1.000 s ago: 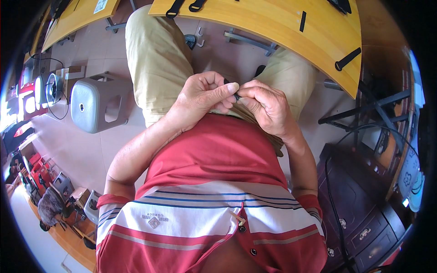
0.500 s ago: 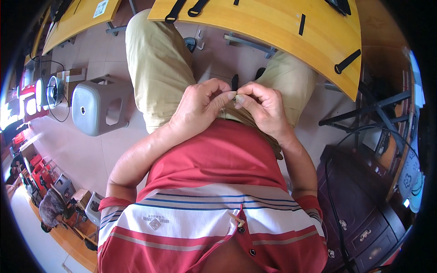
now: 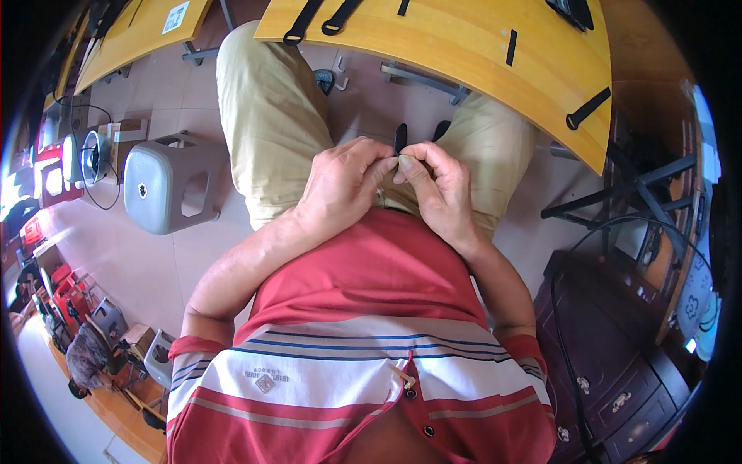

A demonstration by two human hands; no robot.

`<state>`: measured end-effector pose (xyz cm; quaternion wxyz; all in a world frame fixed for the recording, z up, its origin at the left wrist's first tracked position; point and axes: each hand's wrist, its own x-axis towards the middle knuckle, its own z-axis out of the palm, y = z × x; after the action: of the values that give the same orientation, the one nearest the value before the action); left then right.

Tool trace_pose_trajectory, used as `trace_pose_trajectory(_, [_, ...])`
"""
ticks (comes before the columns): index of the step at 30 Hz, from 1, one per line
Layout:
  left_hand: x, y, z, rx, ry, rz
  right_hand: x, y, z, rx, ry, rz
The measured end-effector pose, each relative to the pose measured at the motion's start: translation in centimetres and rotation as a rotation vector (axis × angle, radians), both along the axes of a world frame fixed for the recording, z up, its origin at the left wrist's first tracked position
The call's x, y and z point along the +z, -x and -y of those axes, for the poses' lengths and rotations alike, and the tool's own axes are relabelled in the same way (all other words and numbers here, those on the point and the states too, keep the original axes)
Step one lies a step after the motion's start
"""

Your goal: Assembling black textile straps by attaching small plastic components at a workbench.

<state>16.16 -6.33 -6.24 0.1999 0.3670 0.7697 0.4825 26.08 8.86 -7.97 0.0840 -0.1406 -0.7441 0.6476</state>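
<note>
Between my fingertips, above my lap, is a narrow black strap [image 3: 400,138]. Its rounded end sticks up past my fingers, and the rest is hidden by them. My left hand [image 3: 348,179] pinches it with thumb and forefinger from the left. From the other side my right hand [image 3: 440,184] pinches the same spot, thumb on top, so the fingertips of both hands meet. Similar black straps, one with a slotted end [image 3: 294,35] and another [image 3: 331,28], hang at the near edge of the yellow table [image 3: 448,39].
More black straps lie on the table, including one near its right corner [image 3: 589,108]. A grey plastic stool [image 3: 147,188] stands to my left. At right are a dark drawer cabinet [image 3: 610,340] and black metal legs [image 3: 634,185]. A person [image 3: 89,352] sits far left.
Both hands stay together at nearly the same place, with the fingertips shifting slightly. More of the black strap shows above them now. The view has moved a little.
</note>
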Motion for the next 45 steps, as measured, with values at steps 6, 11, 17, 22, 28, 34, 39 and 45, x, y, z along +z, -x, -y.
trace_pose_trajectory(6, [-0.3,0.0,-0.5,0.039,-0.002,-0.101,-0.5,0.3,0.6,-0.071,-0.106,-0.042])
trace_pose_trajectory(11, [-0.3,0.1,-0.7,0.029,0.004,-0.173,-1.2,0.3,0.4,-0.076,-0.008,-0.05])
trace_pose_trajectory(17, [0.4,-0.6,-0.3,0.071,-0.047,0.005,-1.8,-0.5,0.2,-0.065,0.617,0.007])
trace_pose_trajectory(22, [-0.6,-0.1,1.9,0.178,0.09,0.203,-0.7,-0.5,-1.2,-0.198,0.576,-0.174])
trace_pose_trajectory(28, [-1.0,-0.3,1.4,0.113,-0.025,0.418,-1.1,0.1,0.4,0.003,-0.004,-0.196])
trace_pose_trajectory(34, [-0.2,0.1,0.9,0.068,-0.067,0.452,-0.6,0.5,-0.1,0.05,-0.144,-0.221])
trace_pose_trajectory(39, [0.4,0.8,0.6,-0.05,0.002,0.387,-1.6,0.4,-1.1,0.053,-0.215,-0.35])
trace_pose_trajectory(45, [0.2,0.5,0.4,0.018,-0.018,0.436,-1.3,0.9,-0.5,-0.003,-0.269,-0.332])
